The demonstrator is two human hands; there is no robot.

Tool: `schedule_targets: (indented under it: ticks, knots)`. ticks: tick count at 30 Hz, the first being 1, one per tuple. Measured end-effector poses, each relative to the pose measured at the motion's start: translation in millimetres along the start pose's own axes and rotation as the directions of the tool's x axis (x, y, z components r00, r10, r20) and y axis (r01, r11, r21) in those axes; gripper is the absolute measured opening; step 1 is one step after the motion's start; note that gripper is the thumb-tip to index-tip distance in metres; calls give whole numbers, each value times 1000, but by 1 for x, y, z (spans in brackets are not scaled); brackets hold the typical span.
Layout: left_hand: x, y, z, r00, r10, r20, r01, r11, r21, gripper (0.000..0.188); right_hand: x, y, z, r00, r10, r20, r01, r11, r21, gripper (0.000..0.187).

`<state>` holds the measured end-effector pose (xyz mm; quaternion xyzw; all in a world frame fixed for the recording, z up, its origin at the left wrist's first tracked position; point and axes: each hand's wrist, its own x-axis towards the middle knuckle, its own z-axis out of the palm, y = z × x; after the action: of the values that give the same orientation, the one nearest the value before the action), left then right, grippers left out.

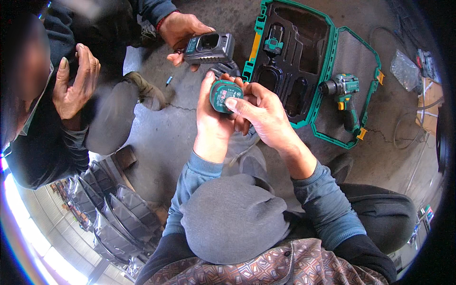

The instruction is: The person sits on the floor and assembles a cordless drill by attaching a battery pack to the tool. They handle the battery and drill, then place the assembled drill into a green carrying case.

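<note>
Battery pack (222,93), green, between both hands: left hand (210,121) wrapped about its left side, right hand (270,114) gripping from the right, thumb on the labelled face; neither hand nearer. Long axis: cannot tell, labelled face turned up. From the pack: black charger (216,53), near, 11 o'clock, in a co-worker's hand (183,26), left thumb partly between. Tool case (321,71), lid back, 2 o'clock. Drill (350,85), on the lid, 3 o'clock.

Count two batteries (218,95) (274,45), one charger (213,57), one drill (349,84), one case (327,64) and two lid latches (380,77) (362,133). Add two own hands (211,114) (268,116) and two co-worker's hands (76,88) (183,28). Include one clear bag (405,70) and one carton (430,97).
</note>
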<state>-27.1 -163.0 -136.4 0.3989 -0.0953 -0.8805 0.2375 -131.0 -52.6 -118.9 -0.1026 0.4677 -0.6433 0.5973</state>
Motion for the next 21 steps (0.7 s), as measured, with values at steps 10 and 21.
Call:
schedule_targets:
  ticks: [10, 21]
  knots:
    - [-8, 3, 26, 968, 252, 15, -252, 961, 116, 40, -3, -4, 2, 992, -105, 74, 98, 990, 99, 46]
    - [-13, 4, 29, 949, 313, -48, -296, 931, 213, 39, -3, -5, -4, 989, -57, 134, 62, 998, -32, 62]
